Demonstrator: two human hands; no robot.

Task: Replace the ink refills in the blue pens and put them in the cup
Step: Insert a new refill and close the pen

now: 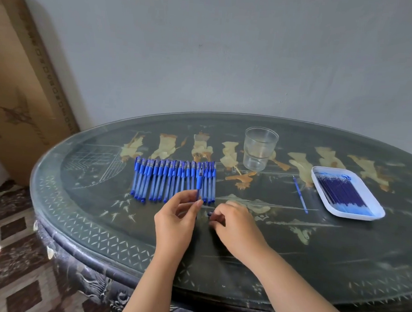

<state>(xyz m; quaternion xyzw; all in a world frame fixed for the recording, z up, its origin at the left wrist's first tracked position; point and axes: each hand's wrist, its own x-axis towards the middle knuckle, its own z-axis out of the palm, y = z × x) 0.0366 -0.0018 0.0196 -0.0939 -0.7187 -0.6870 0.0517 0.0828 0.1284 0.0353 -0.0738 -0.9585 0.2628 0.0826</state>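
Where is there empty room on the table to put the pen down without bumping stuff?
Bare table lies between the pen row and the loose refill, in front of the cup; also near the edge, in front of the tray. Crowded: at the pen row, where the left hand pinches a pen and the right hand holds a small blue piece.

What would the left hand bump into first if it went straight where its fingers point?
Probably the row of pens. The left hand, holding one pen, points toward the row's right end, just past its fingertips. It may be raised, so it could pass over.
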